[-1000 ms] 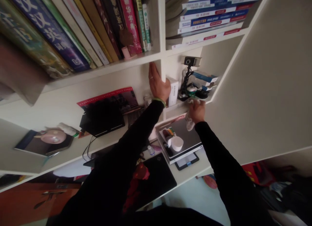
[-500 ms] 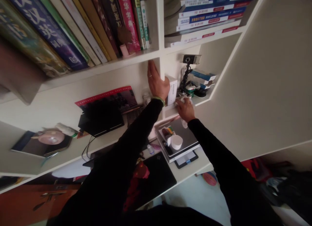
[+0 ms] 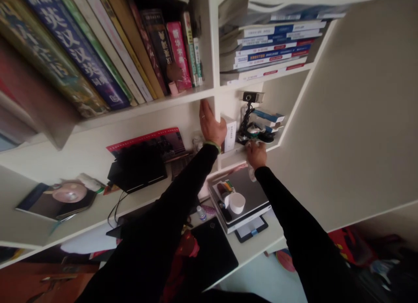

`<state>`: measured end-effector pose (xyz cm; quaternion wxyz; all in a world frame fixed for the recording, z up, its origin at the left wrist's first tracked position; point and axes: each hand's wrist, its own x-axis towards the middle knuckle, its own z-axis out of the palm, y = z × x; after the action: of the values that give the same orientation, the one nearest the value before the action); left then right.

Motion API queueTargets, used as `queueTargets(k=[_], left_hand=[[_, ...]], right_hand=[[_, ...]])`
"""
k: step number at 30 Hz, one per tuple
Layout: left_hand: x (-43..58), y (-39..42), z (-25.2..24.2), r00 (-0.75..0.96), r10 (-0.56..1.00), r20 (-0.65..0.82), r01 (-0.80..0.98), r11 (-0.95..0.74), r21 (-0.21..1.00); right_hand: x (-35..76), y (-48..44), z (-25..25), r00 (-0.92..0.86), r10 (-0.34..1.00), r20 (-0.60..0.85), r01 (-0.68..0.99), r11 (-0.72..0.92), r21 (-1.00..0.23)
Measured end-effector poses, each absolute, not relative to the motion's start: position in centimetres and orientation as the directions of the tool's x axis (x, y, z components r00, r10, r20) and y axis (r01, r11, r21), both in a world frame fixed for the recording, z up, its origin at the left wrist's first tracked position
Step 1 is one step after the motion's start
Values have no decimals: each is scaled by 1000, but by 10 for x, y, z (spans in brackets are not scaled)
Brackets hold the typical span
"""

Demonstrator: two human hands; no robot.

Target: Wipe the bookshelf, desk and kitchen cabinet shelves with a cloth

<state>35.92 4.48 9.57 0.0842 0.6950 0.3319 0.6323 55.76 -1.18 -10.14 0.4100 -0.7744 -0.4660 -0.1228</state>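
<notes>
My left hand point(image 3: 211, 122) rests against the white upright divider point(image 3: 217, 107) of the bookshelf, fingers stretched up along it, a ring on one finger and a green band at the wrist. My right hand point(image 3: 256, 154) is closed on a white cloth point(image 3: 251, 174) and presses it onto the front edge of the shelf board point(image 3: 276, 142) of the right compartment. Just behind that hand stand a webcam on a black stand point(image 3: 250, 102), a white box point(image 3: 230, 133) and small stacked books point(image 3: 269, 118).
Upright books point(image 3: 137, 63) fill the upper left shelf; flat stacked books point(image 3: 271, 50) fill the upper right. A black device point(image 3: 139, 166) with cables and a red-edged book sit lower left. Below are a silver machine with a white cup point(image 3: 237, 202) and a black pad point(image 3: 214, 250).
My right hand slid left along the shelf edge, then back right with the cloth. The view tilted up slightly. My left hand stayed on the divider.
</notes>
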Motion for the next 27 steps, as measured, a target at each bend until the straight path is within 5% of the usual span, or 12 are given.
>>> queueTargets(k=[7, 14, 27], left_hand=[[359, 39, 97, -34, 579, 814, 360, -753, 551], [356, 35, 100, -25, 576, 817, 356, -758, 546], [351, 18, 110, -29, 597, 802, 364, -741, 565]], right_hand=[[561, -38, -122, 304, 707, 639, 941, -117, -318], [616, -33, -121, 437, 702, 562, 899, -332, -286], [556, -25, -142, 797, 427, 427, 558, -253, -790]])
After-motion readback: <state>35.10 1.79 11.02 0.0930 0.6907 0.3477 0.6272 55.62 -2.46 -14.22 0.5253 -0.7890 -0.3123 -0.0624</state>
